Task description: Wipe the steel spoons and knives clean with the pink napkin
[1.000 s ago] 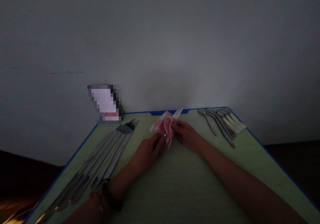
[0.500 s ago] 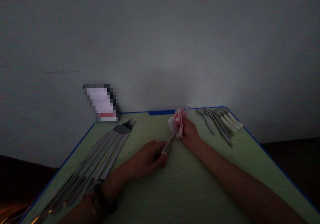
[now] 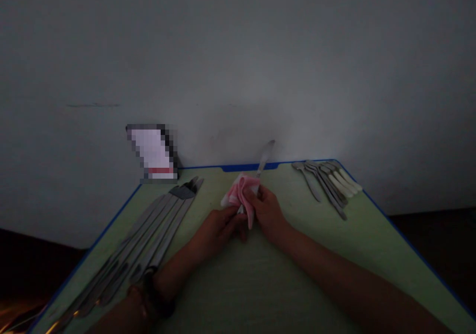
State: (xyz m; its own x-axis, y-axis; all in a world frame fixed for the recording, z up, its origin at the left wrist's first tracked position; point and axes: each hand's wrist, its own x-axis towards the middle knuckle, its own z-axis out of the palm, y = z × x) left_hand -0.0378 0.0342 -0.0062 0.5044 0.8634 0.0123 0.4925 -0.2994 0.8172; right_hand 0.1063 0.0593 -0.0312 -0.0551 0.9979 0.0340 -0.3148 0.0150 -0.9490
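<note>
My left hand (image 3: 219, 230) is closed around the handle end of a table knife (image 3: 266, 154), whose blade points up and away past the table's far edge. My right hand (image 3: 266, 210) pinches a pink and white cloth (image 3: 240, 195) wrapped around the knife near its handle. Both hands meet over the middle of the green table (image 3: 267, 284).
A row of several long knives (image 3: 156, 234) lies on the left of the table. Several spoons (image 3: 327, 182) lie at the far right corner. A blurred white object (image 3: 152, 153) stands at the far left corner against the grey wall. The table has a blue rim (image 3: 249, 167).
The cloth in my right hand slid back down the knife from the blade tip toward the handle. The hands came together again and the blade now sticks out bare.
</note>
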